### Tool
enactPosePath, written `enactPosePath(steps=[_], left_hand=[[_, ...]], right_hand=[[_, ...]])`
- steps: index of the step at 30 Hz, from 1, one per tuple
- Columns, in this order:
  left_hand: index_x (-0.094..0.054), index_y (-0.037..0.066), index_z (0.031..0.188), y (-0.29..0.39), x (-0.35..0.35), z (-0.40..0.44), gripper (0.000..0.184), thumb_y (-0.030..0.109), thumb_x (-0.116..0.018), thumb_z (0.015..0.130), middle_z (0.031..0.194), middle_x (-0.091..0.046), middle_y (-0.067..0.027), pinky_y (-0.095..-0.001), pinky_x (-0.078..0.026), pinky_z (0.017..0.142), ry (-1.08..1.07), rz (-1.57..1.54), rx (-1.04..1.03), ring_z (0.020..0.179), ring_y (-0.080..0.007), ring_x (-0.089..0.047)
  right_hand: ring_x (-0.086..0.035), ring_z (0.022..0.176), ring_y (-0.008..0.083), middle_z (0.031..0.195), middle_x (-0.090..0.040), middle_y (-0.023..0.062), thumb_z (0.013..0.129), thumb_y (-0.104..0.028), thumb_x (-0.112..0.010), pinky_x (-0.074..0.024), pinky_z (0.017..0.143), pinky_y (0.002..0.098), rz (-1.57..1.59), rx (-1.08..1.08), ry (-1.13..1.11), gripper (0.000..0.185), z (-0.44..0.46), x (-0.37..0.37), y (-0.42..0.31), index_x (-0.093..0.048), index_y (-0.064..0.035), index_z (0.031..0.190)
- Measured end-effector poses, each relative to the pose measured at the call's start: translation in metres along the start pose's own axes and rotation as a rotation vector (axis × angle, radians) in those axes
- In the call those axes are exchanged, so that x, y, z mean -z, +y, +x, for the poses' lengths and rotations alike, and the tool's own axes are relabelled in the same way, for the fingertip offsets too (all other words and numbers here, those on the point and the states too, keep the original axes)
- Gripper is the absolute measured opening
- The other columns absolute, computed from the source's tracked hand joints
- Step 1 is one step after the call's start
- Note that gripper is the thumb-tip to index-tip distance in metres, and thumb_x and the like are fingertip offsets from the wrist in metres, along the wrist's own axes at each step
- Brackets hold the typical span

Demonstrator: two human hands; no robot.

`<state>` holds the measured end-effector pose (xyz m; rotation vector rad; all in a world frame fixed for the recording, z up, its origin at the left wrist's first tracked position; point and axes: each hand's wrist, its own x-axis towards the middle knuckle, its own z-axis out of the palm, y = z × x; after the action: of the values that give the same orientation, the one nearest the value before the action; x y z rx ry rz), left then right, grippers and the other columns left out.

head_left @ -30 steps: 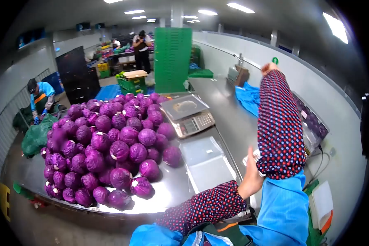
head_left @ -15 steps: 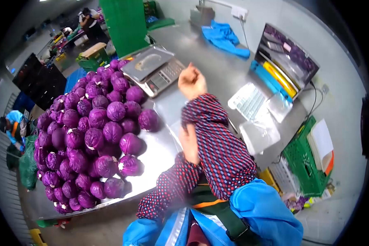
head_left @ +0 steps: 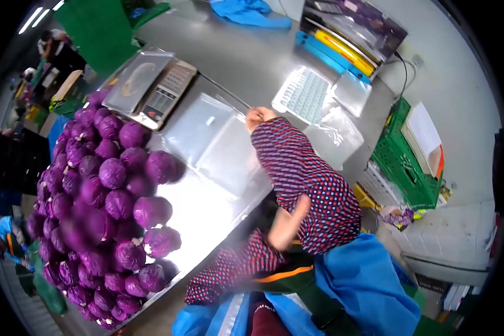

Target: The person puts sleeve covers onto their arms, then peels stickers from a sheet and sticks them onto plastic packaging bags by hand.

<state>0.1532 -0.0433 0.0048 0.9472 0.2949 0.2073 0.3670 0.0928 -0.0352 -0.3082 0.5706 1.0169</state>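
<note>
- Patterned right sleeve (head_left: 305, 179): gathered fabric with small red and pale spots, running from the blue garment to the right wrist, in front of the person's body.
- Left hand (head_left: 288, 225): against this sleeve, blurred; whether its fingers grip the fabric I cannot tell.
- Right hand (head_left: 260, 117): fingers curled narrow beside flat clear plastic (head_left: 221, 143); whether they hold anything I cannot tell.
- Round, glossy purple cabbages (head_left: 112, 173): heaped on the shiny metal surface (head_left: 199, 229), left of the plastic.
- Scale (head_left: 162, 92): flat-topped, between heap and plastic.
- Pale keyboard (head_left: 303, 94): beyond the right hand, before a screen (head_left: 355, 25).
- Green slatted crate (head_left: 406, 162): right of the surface.
</note>
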Motion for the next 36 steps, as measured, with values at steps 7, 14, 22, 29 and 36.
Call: enactPosePath(steps=[7,14,22,29,36], left_hand=[[-0.052,-0.002,0.107,0.176,-0.002,0.001,0.027,0.002,-0.048,0.081,0.100,-0.056,-0.0147,-0.0336,-0.043,0.084,-0.289,0.926,-0.749,0.094,-0.0286,-0.055],[-0.043,-0.004,0.118,0.212,0.002,0.083,0.040,0.010,-0.051,0.081,0.113,-0.050,-0.0194,-0.0376,-0.039,0.091,-0.138,0.666,-0.932,0.103,-0.0325,-0.050],[-0.030,-0.001,0.130,-0.008,0.079,0.373,0.076,0.024,-0.070,0.071,0.128,-0.035,-0.0270,-0.0420,-0.034,0.095,0.506,1.543,-0.080,0.115,-0.0387,-0.040],[-0.055,-0.002,0.109,0.031,0.100,0.376,0.032,0.006,-0.064,0.079,0.096,-0.062,-0.0072,-0.0262,-0.045,0.080,0.278,0.594,-0.050,0.088,-0.0135,-0.057],[-0.057,-0.001,0.105,0.128,0.084,0.253,0.027,0.003,-0.064,0.079,0.092,-0.063,-0.0054,-0.0225,-0.048,0.073,0.465,0.488,-0.143,0.080,-0.0118,-0.060]], right_hand=[[-0.062,0.061,0.0195,0.073,-0.062,0.0107,0.082,-0.010,-0.059,-0.0488,0.055,0.0281,-2.057,0.903,-0.002,0.008,-0.170,0.152,-0.040,-0.062,-0.0053,0.088],[-0.055,0.077,0.0150,0.099,-0.058,0.0110,0.085,-0.009,-0.052,-0.0446,0.067,0.0240,-1.009,0.640,0.001,0.029,-0.071,0.060,-0.121,-0.049,-0.0027,0.113],[-0.047,0.111,0.0266,0.110,-0.056,0.0132,0.078,-0.010,-0.060,-0.0293,0.095,0.0501,-2.483,0.853,0.243,0.029,-0.134,0.150,-0.215,-0.056,-0.0053,0.106],[-0.050,0.106,0.0184,0.111,-0.056,0.0103,0.082,-0.002,-0.053,-0.0397,0.087,0.0283,-1.475,0.910,0.149,0.032,-0.067,0.055,-0.266,-0.051,0.0007,0.114],[-0.052,0.100,0.0177,0.110,-0.054,0.0119,0.075,0.000,-0.063,-0.0402,0.088,0.0295,-1.705,0.734,-0.465,0.062,0.017,-0.092,-0.289,-0.033,0.0028,0.129]])
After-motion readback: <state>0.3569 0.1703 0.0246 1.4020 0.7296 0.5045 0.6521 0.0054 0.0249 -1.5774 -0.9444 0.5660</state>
